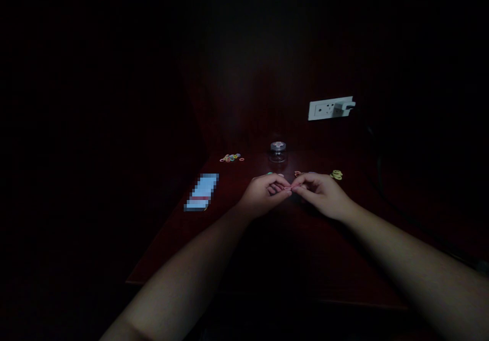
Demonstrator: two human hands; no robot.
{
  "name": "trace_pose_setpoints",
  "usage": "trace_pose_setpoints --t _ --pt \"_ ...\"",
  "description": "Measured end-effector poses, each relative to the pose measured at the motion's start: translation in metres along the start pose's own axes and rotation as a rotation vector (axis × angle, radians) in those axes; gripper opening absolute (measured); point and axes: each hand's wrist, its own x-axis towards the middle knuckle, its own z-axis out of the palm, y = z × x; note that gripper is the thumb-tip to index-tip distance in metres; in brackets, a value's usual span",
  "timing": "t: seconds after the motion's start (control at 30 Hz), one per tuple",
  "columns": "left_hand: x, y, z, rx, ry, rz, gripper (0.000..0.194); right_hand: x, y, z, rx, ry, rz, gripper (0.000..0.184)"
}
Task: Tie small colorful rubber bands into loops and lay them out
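Observation:
My left hand (263,192) and my right hand (319,192) meet over the middle of a dark red table (214,244). Both are closed in a pinch, fingertips touching at a small pinkish rubber band (288,188) held between them. A few small bands (298,173) lie just behind my right hand, one green bit (269,173) behind my left. A yellow cluster of bands (336,174) lies right of my right hand. The room is very dark.
A pile of coloured bands (231,157) lies at the back left. A small clear jar with a lid (277,151) stands at the back. A blurred blue card (201,192) lies on the left. A white wall socket with a plug (331,108) is behind, its cable (378,178) running down right.

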Motion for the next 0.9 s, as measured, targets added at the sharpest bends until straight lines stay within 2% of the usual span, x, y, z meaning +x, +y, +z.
trace_pose_setpoints --t 0.33,0.57,0.9 --pt "-0.0001 0.0021 -0.0015 0.008 0.043 -0.031 0.022 -0.0011 -0.0011 -0.0011 -0.053 -0.036 -0.077 0.016" --pt "-0.0004 0.0031 -0.0017 0.030 0.013 -0.040 0.023 -0.0011 -0.0026 -0.0040 -0.138 -0.002 -0.154 0.018" --pt "-0.0007 -0.0010 -0.0014 0.062 0.028 -0.030 0.022 -0.0001 -0.0005 -0.0058 -0.161 -0.008 -0.148 0.018"
